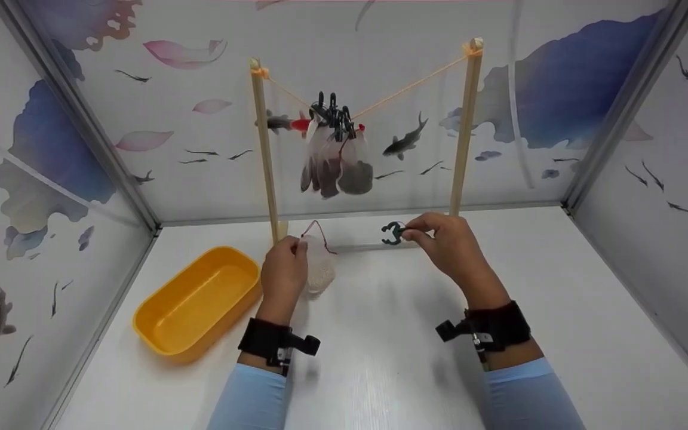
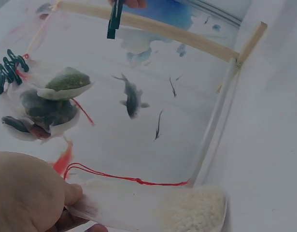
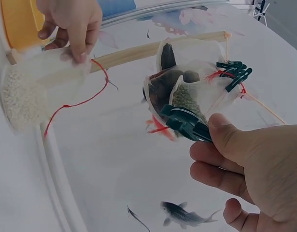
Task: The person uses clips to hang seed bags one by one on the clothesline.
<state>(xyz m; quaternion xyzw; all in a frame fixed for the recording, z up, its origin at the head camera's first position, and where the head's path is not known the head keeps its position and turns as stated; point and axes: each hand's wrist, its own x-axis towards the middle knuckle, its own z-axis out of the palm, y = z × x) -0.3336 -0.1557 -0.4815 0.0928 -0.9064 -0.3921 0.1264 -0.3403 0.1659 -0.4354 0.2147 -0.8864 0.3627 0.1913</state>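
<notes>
My left hand [image 1: 283, 272] pinches the top of a sheer white drawstring bag [image 2: 124, 198], with thumb and fingers at its mouth. White grains that look like rice [image 2: 194, 212] fill the bag's bottom, and a red cord [image 1: 318, 230] loops out from its top. To the right, my right hand [image 1: 448, 242] holds a dark green plastic clip [image 3: 187, 122] by its handle end, between thumb and fingertips. In the head view the clip's curved jaws point left toward the bag, apart from it. Behind both hands, several filled sheer bags [image 1: 356, 178] hang in a bunch from dark clips [image 1: 335, 113].
An orange string [image 1: 412, 85] sags between a left wooden post [image 1: 264, 149] and a right wooden post [image 1: 466, 131], carrying the hanging bags. A yellow oval basin [image 1: 200, 352] stands on the white table [image 1: 380, 370] left of my left hand. Printed panels enclose the table.
</notes>
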